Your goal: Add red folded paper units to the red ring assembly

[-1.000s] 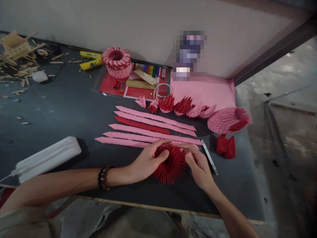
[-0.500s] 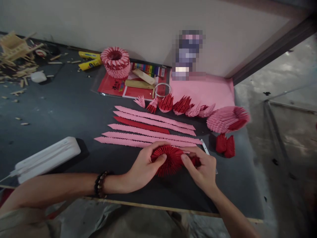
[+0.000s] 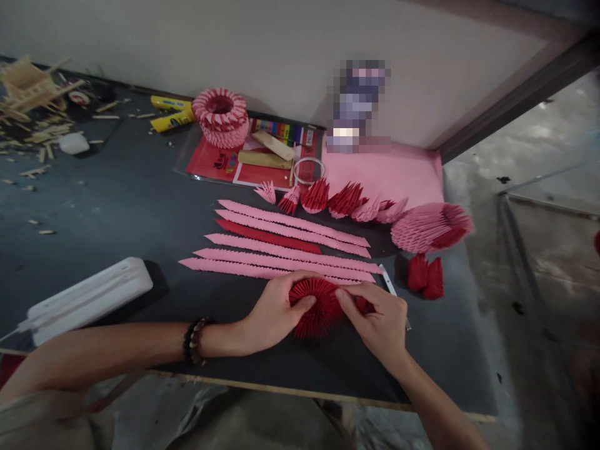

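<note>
A round disc of red folded paper (image 3: pixel 319 315) with pleats fanning out from its centre is between my hands, just above the dark table. My left hand (image 3: pixel 277 310) is closed around its left side, thumb on the upper face. At the disc's right edge, my right hand (image 3: pixel 375 312) pinches with thumb and forefinger; whatever small part lies under those fingertips is hidden. More red folded paper (image 3: pixel 362 304) shows partly behind the right fingers. Just beyond lie several long pink folded-paper strips (image 3: pixel 281 257) and a red one (image 3: pixel 267 236).
Folded-paper clusters (image 3: pixel 315 197), a pink folded-paper piece (image 3: pixel 431 228) and red pieces (image 3: pixel 425 276) lie behind and right. A white-handled tool (image 3: pixel 388 280) is beside my right hand. Leftward are a white glue gun (image 3: pixel 91 300), yellow glue tubes (image 3: pixel 172 114) and wood scraps (image 3: pixel 44 134).
My right hand has moved slightly left, its fingertips now against the disc's edge. The disc is tilted more toward me, showing more of its round face.
</note>
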`<state>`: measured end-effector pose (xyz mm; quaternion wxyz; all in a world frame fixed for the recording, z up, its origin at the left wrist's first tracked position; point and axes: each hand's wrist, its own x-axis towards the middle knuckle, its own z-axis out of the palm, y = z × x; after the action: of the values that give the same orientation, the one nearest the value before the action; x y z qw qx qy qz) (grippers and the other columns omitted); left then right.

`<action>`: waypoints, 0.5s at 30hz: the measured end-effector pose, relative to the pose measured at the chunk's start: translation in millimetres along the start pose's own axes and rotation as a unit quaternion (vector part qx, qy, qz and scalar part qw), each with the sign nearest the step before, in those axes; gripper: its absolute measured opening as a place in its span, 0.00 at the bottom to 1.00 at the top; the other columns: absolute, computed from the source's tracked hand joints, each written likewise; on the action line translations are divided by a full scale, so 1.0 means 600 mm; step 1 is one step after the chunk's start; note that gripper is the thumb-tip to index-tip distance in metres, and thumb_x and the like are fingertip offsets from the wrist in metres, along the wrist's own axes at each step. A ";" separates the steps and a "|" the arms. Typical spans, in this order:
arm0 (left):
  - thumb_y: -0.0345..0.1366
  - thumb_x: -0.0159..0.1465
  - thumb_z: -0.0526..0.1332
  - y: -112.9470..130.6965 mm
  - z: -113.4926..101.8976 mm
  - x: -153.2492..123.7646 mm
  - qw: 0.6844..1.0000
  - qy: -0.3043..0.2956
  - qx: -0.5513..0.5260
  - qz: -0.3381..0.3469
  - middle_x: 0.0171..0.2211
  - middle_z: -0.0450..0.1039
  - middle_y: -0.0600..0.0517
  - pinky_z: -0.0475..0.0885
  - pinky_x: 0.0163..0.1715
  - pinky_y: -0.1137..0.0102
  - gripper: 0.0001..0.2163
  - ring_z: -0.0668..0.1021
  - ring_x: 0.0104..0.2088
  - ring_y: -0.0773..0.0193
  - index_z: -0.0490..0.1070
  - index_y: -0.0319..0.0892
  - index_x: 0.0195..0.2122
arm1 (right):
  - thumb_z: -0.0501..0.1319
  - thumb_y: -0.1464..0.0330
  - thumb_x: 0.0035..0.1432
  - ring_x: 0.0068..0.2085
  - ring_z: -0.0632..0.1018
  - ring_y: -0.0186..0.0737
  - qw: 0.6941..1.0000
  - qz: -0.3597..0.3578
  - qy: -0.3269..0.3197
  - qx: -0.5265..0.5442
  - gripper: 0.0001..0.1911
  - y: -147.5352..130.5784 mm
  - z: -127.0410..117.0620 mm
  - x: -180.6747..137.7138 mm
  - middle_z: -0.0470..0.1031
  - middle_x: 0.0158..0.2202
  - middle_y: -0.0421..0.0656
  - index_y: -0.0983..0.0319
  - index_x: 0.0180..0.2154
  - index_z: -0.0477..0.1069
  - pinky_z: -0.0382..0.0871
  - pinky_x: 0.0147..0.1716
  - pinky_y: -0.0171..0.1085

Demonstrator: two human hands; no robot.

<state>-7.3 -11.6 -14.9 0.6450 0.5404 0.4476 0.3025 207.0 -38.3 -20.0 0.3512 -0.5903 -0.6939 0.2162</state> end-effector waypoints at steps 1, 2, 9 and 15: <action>0.31 0.67 0.62 0.001 0.000 0.000 1.000 -0.001 -0.006 -0.008 0.56 0.79 0.46 0.70 0.64 0.55 0.16 0.79 0.57 0.56 0.76 0.43 0.55 | 0.68 0.67 0.63 0.24 0.75 0.33 1.000 0.001 -0.004 0.001 0.08 0.001 -0.001 0.001 0.78 0.24 0.38 0.61 0.31 0.81 0.67 0.27 0.34; 0.31 0.67 0.62 0.003 0.000 0.001 1.000 -0.003 -0.013 -0.017 0.57 0.78 0.46 0.70 0.64 0.55 0.15 0.78 0.57 0.55 0.76 0.43 0.55 | 0.68 0.66 0.63 0.24 0.75 0.33 1.000 0.005 -0.009 0.000 0.09 0.003 -0.003 0.002 0.77 0.24 0.38 0.61 0.30 0.81 0.66 0.27 0.34; 0.32 0.66 0.65 0.012 0.000 0.010 0.989 -0.001 -0.125 -0.078 0.56 0.78 0.45 0.70 0.62 0.57 0.16 0.79 0.55 0.57 0.72 0.41 0.55 | 0.48 0.57 0.76 0.30 0.75 0.40 0.986 0.107 -0.019 0.125 0.28 0.024 -0.023 0.016 0.80 0.30 0.45 0.60 0.38 0.84 0.68 0.33 0.40; 0.33 0.64 0.67 0.017 0.000 0.006 0.978 -0.044 -0.174 -0.104 0.52 0.80 0.46 0.70 0.61 0.55 0.13 0.80 0.52 0.56 0.76 0.40 0.51 | 0.57 0.59 0.72 0.45 0.80 0.46 0.986 0.109 -0.034 0.124 0.16 0.034 -0.022 0.025 0.82 0.40 0.45 0.56 0.49 0.81 0.73 0.48 0.44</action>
<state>-5.0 -5.9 -5.8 0.7762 0.3832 0.4128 0.2833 229.9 -21.1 -22.4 0.3727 -0.6066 -0.6045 0.3574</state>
